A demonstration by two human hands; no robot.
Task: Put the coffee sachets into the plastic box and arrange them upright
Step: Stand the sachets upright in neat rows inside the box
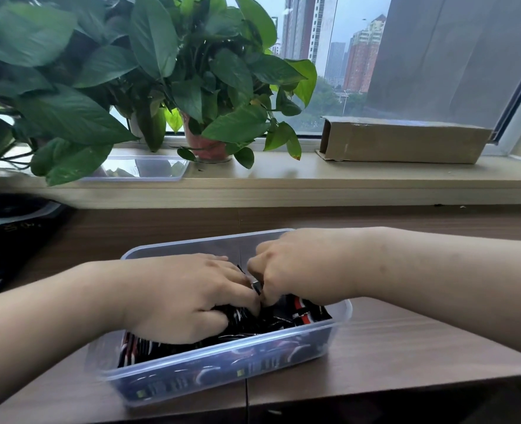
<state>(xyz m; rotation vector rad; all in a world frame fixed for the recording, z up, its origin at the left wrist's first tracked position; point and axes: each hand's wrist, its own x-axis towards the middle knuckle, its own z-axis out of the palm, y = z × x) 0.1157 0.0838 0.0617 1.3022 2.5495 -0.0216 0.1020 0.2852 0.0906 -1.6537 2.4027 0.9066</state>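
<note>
Both hands reach into the clear plastic box (222, 354) on the wooden desk (406, 347). It is packed with black coffee sachets (302, 313) (red and white marks, print too blurred to read). The left hand (185, 298) and right hand (286, 264) curl their fingers round sachet tops. A black bag (5, 249) at the left reads "SNI".

Black bag (8, 249), far left on the bench (406, 347): white capitals "SNI" legible near the frame edge, the word cut off on its left, so only part reads. Above it a row of gold characters, too blurred to read. Coffee sachets (302, 313), seen through the near wall of the plastic box (173, 244): white print and small yellow-green squares, smeared, nothing legible.
</note>
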